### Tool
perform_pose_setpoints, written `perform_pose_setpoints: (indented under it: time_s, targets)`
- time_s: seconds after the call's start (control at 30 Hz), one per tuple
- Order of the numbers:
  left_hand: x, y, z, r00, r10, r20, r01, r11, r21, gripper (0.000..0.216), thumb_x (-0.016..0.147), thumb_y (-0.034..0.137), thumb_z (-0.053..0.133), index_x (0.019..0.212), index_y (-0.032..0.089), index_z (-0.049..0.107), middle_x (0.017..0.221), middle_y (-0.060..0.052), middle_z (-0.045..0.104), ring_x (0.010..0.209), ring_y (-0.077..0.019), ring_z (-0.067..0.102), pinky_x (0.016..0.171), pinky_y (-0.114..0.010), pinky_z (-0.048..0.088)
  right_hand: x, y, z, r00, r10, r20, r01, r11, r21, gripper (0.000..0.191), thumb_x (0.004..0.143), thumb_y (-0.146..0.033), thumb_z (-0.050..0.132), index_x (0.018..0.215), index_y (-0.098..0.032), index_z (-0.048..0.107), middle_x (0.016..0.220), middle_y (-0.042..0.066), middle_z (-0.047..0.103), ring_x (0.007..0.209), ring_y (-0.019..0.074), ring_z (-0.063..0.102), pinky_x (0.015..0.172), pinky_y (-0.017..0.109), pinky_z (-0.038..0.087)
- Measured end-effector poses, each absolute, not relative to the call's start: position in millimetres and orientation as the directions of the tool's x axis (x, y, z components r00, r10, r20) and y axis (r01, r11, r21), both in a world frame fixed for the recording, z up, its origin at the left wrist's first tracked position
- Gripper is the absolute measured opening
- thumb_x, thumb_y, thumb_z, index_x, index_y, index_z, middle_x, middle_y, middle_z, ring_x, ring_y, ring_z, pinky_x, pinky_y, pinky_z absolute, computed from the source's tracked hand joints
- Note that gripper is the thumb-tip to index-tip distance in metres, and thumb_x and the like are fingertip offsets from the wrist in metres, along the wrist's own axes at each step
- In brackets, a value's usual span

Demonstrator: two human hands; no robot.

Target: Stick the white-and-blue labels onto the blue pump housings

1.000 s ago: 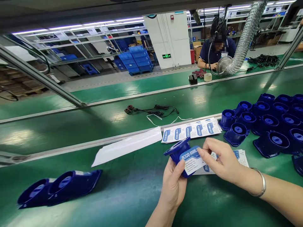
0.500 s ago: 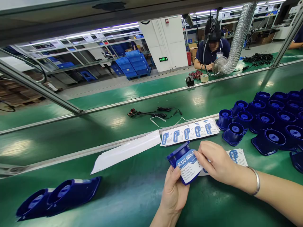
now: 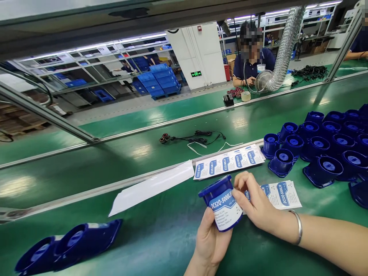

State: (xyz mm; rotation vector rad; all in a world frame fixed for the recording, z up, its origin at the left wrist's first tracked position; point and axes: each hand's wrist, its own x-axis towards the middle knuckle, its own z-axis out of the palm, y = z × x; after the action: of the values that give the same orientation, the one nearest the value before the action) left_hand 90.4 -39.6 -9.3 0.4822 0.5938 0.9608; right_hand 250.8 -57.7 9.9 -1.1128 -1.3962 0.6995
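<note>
My left hand is wrapped round a dark blue plastic housing from below, thumb on its side, and holds it tilted above the bench. A blue and white label printed DC52Q-5000L/H lies curved over the housing's wall. My right hand, with a silver bangle on the wrist, has its thumb and curled fingers closed at the label's right end. Behind that hand, a sheet of similar labels rests on the bench, partly covered.
Many blue housings stand at the right. Two more housings lie at the lower left. A label sheet, white backing paper and black cables are ahead. A co-worker sits across by a silver duct.
My left hand has turned the housing slightly, so the label faces me more. The right thumb has shifted a little left and down at the label's end, and more of the sheet behind shows.
</note>
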Motion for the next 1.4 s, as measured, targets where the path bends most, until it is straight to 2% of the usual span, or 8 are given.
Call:
perform_pose_setpoints:
  time_s: [0.13,0.3,0.37,0.43,0.53,0.77,1.1,1.4]
  targets:
    - [100,-37,7,0.501,0.823,-0.267,-0.612,0.555,0.563,0.040,0.088,0.053,0.066,0.112,0.023,0.075,0.115,-0.009,0.075,0.109,-0.0275,0.069,0.092,-0.040,0.058,256,-50,3,0.169,0.960,0.223,0.076,0.212,-0.974,0.034,0.099,-0.051,0.054,0.117,-0.024,0.043,0.102,0.004,0.054,0.081,0.0181,0.055,0.077,0.035,0.049]
    - [109,-35,19,0.607,0.735,-0.302,-0.540,0.660,0.521,0.048,0.098,0.050,0.051,0.110,0.009,0.073,0.096,-0.016,0.075,0.079,-0.0219,0.071,0.059,-0.028,0.059,276,-42,16,0.090,0.921,0.378,0.043,0.376,-0.926,0.043,0.100,-0.055,0.052,0.130,-0.025,0.048,0.129,0.010,0.054,0.124,0.0256,0.051,0.101,0.040,0.044]
    - [111,-36,17,0.673,0.679,-0.293,-0.502,0.710,0.494,0.050,0.098,0.051,0.050,0.109,0.008,0.072,0.093,-0.017,0.074,0.074,-0.0225,0.071,0.054,-0.028,0.058,281,-41,20,-0.050,0.942,0.332,0.002,0.332,-0.943,0.046,0.100,-0.055,0.052,0.136,-0.027,0.048,0.136,0.010,0.055,0.123,0.0258,0.053,0.093,0.037,0.050]
    - [112,-37,14,0.733,0.622,-0.276,-0.464,0.754,0.465,0.051,0.097,0.054,0.050,0.109,0.008,0.071,0.092,-0.018,0.074,0.073,-0.0234,0.071,0.052,-0.028,0.057,284,-43,21,-0.191,0.958,0.215,-0.063,0.207,-0.976,0.048,0.101,-0.057,0.049,0.140,-0.029,0.047,0.134,0.009,0.058,0.101,0.0226,0.064,0.063,0.028,0.052]
    - [113,-39,13,0.759,0.594,-0.269,-0.448,0.775,0.446,0.053,0.097,0.055,0.050,0.112,0.009,0.070,0.092,-0.018,0.074,0.074,-0.0237,0.072,0.055,-0.028,0.057,284,-45,17,-0.240,0.964,0.115,-0.117,0.089,-0.989,0.048,0.101,-0.060,0.045,0.138,-0.029,0.049,0.125,0.009,0.061,0.066,0.0143,0.059,0.039,0.022,0.035]
    - [115,-35,21,0.623,0.700,-0.351,-0.442,0.684,0.579,0.038,0.100,0.041,0.049,0.111,0.010,0.068,0.092,-0.015,0.074,0.081,-0.0287,0.073,0.064,-0.037,0.059,283,-44,7,-0.044,0.984,0.172,-0.019,0.171,-0.985,0.045,0.101,-0.058,0.047,0.131,-0.026,0.053,0.114,0.007,0.063,0.099,0.0227,0.062,0.079,0.032,0.051]
    - [113,-38,15,0.497,0.803,-0.328,-0.389,0.544,0.744,0.034,0.099,0.039,0.055,0.125,0.019,0.065,0.122,-0.011,0.068,0.115,-0.0271,0.061,0.084,-0.033,0.055,281,-43,12,0.122,0.989,0.081,0.128,0.066,-0.990,0.048,0.098,-0.060,0.050,0.134,-0.028,0.049,0.093,0.002,0.070,0.083,0.0224,0.065,0.079,0.036,0.051]
    - [112,-40,22,0.542,0.802,-0.253,-0.303,0.467,0.831,0.042,0.098,0.045,0.053,0.130,0.019,0.059,0.110,-0.011,0.065,0.093,-0.0247,0.061,0.072,-0.042,0.061,279,-43,17,0.133,0.981,0.144,0.232,0.111,-0.966,0.053,0.098,-0.057,0.051,0.138,-0.023,0.041,0.095,0.003,0.070,0.092,0.0232,0.065,0.087,0.038,0.048]
